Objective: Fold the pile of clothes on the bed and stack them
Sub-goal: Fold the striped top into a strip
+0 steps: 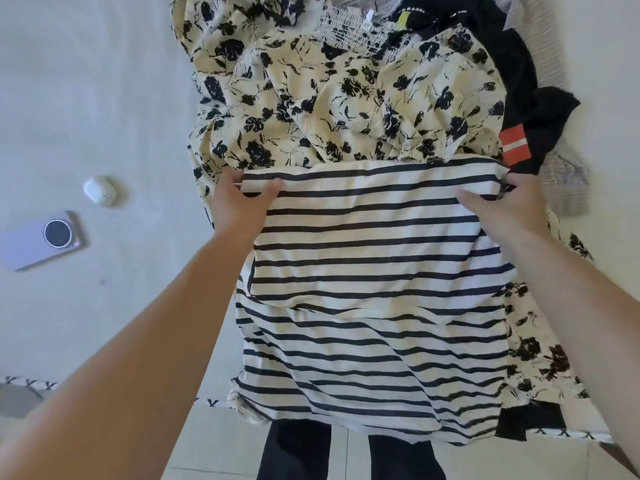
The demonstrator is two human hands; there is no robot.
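Head view looks straight down, and the person is mid-fold on a striped top (374, 271). The left hand (239, 202) pinches the far left corner of the folded edge, thumb on top and fingers tucked under, so that grip is holding fabric. The right hand (509, 206) holds the far right corner the same way, though its fingers are partly hidden by the cloth. The top is stretched between both grips and drapes back toward the person, with its near hem hanging over the bed (86, 98) edge.

My guess is this is the first garment, partway through a fold. The next move probably needs both grips to travel together so the edge stays straight, then a flat spot to lay it down.

Room-wise, just beyond the grips there's a floral dress (346, 98), and the striped top lies partly on it. Beyond the right grip is a black garment (533, 109) with a red patch, plus something pale and ribbed. So ahead and right are crowded. Left of the left grip the bed is bare sheet, apart from an earbud case (100, 190) and a phone (38, 242) sitting well off to that side. That looks like the spot for a stack, but keep clear of those two. The near bed edge is close, so cloth could slide off.
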